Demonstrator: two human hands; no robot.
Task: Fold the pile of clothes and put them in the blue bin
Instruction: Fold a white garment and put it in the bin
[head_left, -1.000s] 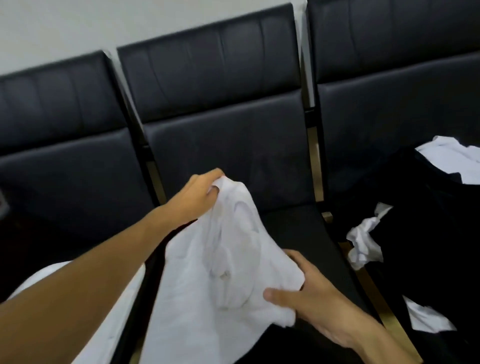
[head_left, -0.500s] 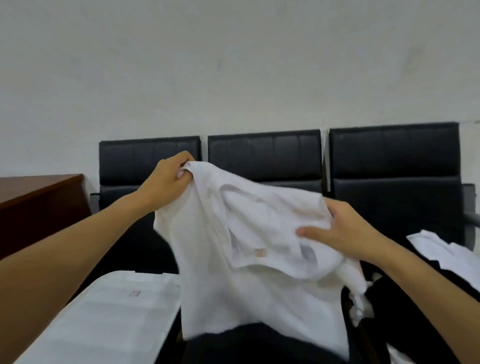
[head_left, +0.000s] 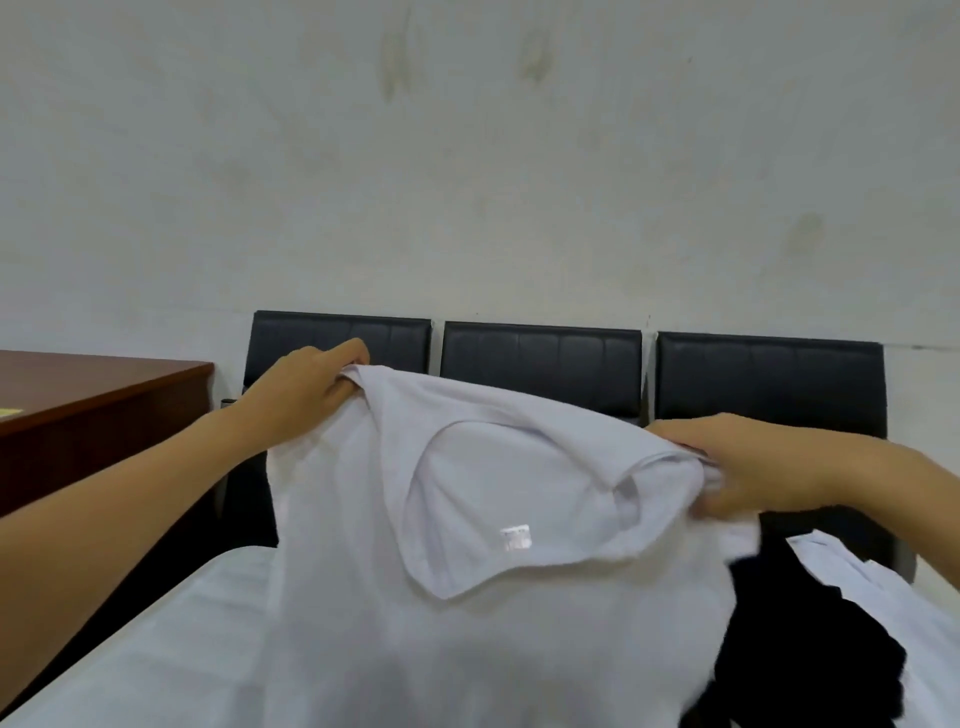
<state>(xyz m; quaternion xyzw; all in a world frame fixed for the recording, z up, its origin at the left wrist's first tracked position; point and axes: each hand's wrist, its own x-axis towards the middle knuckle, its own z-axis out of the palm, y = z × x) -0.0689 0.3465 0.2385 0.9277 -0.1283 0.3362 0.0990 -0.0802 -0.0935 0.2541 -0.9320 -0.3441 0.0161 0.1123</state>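
A white T-shirt (head_left: 467, 597) hangs spread in the air in front of me, neckline and small label facing me. My left hand (head_left: 306, 389) grips its upper left shoulder corner. On the other side, my right hand (head_left: 748, 467) grips the bunched fabric at the right shoulder. A pile of black clothes (head_left: 800, 649) and white clothes (head_left: 883, 597) lies at the lower right. No blue bin shows in this view.
Three black padded chairs (head_left: 540, 358) stand in a row against the pale wall. A brown wooden desk (head_left: 93, 415) sits at the left. A white flat surface (head_left: 156, 649) lies at the lower left, below my left arm.
The view has tilted up from the seats to the wall. Both hands raised the white T-shirt and pulled it wider apart; the right hand shifted to the right shoulder.
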